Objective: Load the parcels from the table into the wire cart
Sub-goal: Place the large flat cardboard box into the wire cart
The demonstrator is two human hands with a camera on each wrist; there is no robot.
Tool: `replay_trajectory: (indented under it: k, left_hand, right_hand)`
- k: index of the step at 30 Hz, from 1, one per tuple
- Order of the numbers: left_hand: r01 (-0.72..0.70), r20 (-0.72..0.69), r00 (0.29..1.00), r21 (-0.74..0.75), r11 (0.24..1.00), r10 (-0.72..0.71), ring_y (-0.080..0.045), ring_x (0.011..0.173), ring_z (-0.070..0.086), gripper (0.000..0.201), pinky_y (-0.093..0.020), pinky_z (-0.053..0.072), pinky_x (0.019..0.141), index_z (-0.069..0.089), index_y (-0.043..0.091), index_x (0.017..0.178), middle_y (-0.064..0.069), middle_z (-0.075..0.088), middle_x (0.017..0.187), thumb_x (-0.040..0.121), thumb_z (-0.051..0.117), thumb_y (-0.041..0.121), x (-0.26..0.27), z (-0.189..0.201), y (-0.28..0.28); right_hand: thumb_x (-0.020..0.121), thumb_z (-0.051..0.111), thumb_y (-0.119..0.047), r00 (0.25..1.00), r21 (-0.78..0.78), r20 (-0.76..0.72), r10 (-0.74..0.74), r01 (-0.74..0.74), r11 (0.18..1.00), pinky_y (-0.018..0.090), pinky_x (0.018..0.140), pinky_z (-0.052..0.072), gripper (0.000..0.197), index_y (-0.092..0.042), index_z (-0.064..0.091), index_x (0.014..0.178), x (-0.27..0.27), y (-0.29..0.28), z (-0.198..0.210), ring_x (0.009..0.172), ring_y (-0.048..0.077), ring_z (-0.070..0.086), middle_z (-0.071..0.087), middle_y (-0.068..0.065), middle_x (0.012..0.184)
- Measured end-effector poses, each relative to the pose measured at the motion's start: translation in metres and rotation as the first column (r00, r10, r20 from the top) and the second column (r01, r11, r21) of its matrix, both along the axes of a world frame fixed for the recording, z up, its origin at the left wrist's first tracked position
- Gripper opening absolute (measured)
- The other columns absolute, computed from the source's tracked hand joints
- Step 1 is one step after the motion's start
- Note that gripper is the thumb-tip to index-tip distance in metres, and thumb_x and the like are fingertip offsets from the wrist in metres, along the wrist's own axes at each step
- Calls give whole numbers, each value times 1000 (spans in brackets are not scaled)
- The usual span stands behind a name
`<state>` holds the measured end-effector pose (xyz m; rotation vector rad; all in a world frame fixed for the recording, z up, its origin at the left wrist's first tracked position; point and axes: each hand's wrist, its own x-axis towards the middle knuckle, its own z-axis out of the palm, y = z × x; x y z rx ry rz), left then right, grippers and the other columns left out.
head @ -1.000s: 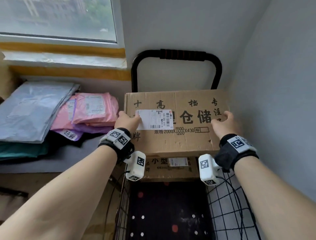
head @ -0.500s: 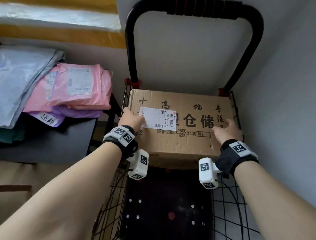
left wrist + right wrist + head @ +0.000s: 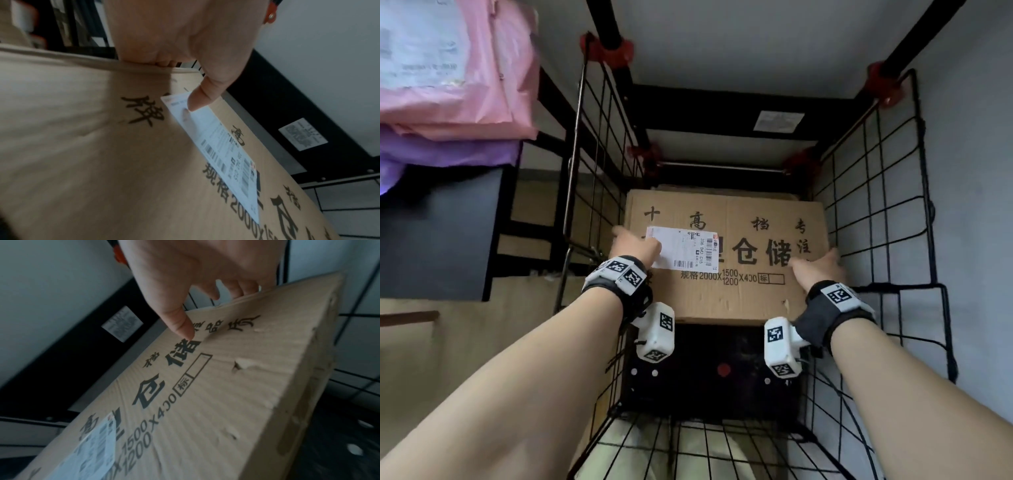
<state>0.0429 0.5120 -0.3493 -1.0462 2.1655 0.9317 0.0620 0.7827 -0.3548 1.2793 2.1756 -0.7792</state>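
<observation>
We hold the cardboard box (image 3: pixel 726 253) down inside the wire cart (image 3: pixel 887 219), toward its far end. Our left hand (image 3: pixel 635 245) grips the box's left edge, thumb pressed on the white shipping label (image 3: pixel 683 247), fingers curled over the side and hidden there. Our right hand (image 3: pixel 818 267) grips the right edge, thumb on top beside the black print, fingers hooked past the rim. What the box rests on is hidden beneath it. At far left, pink parcels (image 3: pixel 453 68) lie on the table (image 3: pixel 438 236), cut off by the frame.
</observation>
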Motion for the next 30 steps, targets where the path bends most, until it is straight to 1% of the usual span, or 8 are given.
replay_trajectory:
  k: [7,11,15,18,22,25,27,30]
  left_hand:
    - [-52,84,995,1,999,51,-35,110,54,62,-35,44,80,25,1,136,-18,49,130,84,57,16,28,-31,7]
    - [11,122,993,-35,999,-6,-36,113,53,68,-37,44,84,25,5,139,-17,47,133,82,60,19,44,-43,9]
    - [48,218,975,6,999,-48,-30,96,55,67,-33,44,72,28,9,140,-12,54,114,82,61,14,65,-55,5]
    - [35,325,944,71,997,-56,-25,77,59,28,-29,49,65,57,5,110,-8,59,86,85,60,18,80,-65,-1]
    - [78,382,918,88,993,-106,-27,84,60,13,-35,49,86,55,9,78,-9,58,78,85,57,19,93,-78,-3]
    - [132,396,904,107,985,-164,-28,89,64,14,-35,49,86,57,12,75,-11,64,84,83,56,23,96,-91,-3]
    - [196,402,886,126,973,-230,-28,94,63,14,-34,49,83,61,14,80,-13,66,101,86,56,25,93,-98,-4]
    - [260,370,886,103,960,-279,-31,107,58,29,-29,44,71,61,8,116,-15,58,125,90,60,20,91,-117,-6]
  right_hand:
    - [77,68,-28,982,15,173,-81,80,997,43,101,41,81,-8,28,144,33,12,-43,125,37,47,41,18,143]
    - [54,56,-36,968,4,244,-60,61,998,46,91,50,74,-5,53,121,54,43,-104,99,34,61,62,16,112]
    - [75,60,-28,958,70,282,-51,33,997,32,76,43,64,-2,44,131,61,31,-85,110,35,57,52,17,129]
    - [83,57,-25,947,112,320,-29,-7,994,36,79,45,56,-1,43,132,62,28,-82,109,33,57,50,19,132]
    - [92,54,-23,926,114,376,37,-85,990,36,98,40,57,4,33,137,76,24,-83,124,34,48,44,21,138]
    - [86,56,-26,902,43,419,104,-134,990,36,81,47,52,1,44,129,87,27,-103,109,34,58,55,20,125]
    - [87,51,-31,856,-22,481,187,-201,979,34,80,43,47,0,50,123,93,33,-122,105,33,58,58,19,122]
    - [93,45,-29,792,-75,537,289,-296,952,35,90,45,33,-2,57,106,94,31,-123,101,32,58,59,17,111]
